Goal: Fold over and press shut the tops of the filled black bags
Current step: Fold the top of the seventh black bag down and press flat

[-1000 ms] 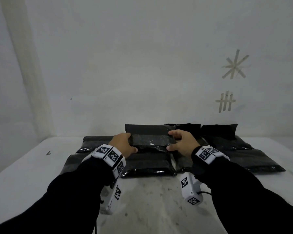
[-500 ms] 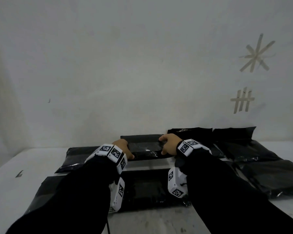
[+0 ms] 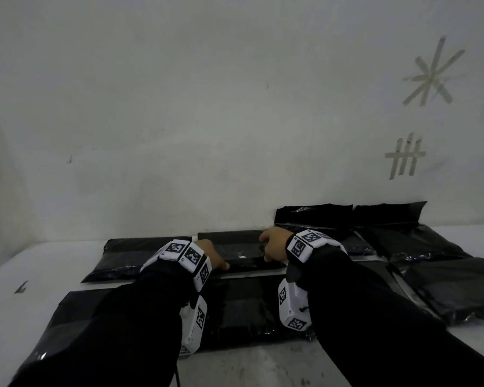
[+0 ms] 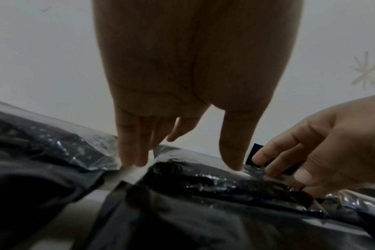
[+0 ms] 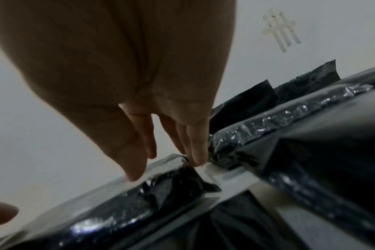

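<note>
Reaching over the near bags: you have both arms stretched across the white table [image 3: 53, 275], sleeves black, marker-tagged bands on both wrists.
Near row: one filled black bag [image 3: 243, 311] lies flat under your forearms, closest to you; another bag [image 3: 458, 286] sits to its right, near the table's right side.
Target bag: the middle bag of the far row [image 3: 243, 250] lies flat close to the wall, between a left-hand neighbour bag [image 3: 134, 255] and the right-hand bags; its top is folded down onto its body.
Left hand [image 3: 210, 254]: your fingers point straight down, close together, tips on the left end of the target bag; thumb tip [image 4: 235, 162] presses on the glossy fold. Nothing is gripped.
Right hand [image 3: 274, 243]: fingers extended and only slightly spread; fingertips [image 5: 198, 157] sit at the bag's right corner, thumb [image 5: 135, 169] pressing on the fold's edge. You press rather than pinch, though the corner under the fingertips is shadowed and I cannot be sure.
Gap: strips of white table show at either end of the target bag, so it is just beside its neighbours, not overlapping them.
Far right: two bags [image 3: 313, 216] stand with open tops upright against the wall.
Wall [image 3: 235, 107]: two tape marks, a star shape [image 3: 430, 76] above a hash shape [image 3: 404, 157].
</note>
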The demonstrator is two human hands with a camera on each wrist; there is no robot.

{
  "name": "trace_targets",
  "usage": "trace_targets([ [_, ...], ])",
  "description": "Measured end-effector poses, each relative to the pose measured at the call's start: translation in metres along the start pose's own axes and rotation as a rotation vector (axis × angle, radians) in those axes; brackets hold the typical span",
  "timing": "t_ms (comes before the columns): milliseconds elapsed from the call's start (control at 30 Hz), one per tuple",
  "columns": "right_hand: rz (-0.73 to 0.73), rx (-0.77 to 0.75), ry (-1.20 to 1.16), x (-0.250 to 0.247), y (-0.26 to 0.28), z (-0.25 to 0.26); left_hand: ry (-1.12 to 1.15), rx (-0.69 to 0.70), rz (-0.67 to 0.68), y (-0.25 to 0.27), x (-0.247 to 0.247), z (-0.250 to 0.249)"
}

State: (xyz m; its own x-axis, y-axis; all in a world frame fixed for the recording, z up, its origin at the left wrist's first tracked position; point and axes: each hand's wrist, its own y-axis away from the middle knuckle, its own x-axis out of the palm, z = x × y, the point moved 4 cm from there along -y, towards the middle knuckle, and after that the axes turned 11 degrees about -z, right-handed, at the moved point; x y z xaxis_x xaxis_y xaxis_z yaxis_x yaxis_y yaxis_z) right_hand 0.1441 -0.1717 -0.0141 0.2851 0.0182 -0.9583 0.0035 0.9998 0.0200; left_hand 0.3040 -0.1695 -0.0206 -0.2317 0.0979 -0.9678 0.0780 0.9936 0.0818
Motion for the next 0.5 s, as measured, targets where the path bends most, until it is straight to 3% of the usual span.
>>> trace_targets([
  [200, -0.122, -0.015, -0.122, -0.041, 0.014, -0.020, 0.174, 0.067, -0.106, 0.010, -0.021, -0.015],
  [500, -0.201, 0.229, -0.013, -0.091, 0.037, -0.134, 0.369, 0.246, -0.077, 0.010, -0.010, -0.115],
])
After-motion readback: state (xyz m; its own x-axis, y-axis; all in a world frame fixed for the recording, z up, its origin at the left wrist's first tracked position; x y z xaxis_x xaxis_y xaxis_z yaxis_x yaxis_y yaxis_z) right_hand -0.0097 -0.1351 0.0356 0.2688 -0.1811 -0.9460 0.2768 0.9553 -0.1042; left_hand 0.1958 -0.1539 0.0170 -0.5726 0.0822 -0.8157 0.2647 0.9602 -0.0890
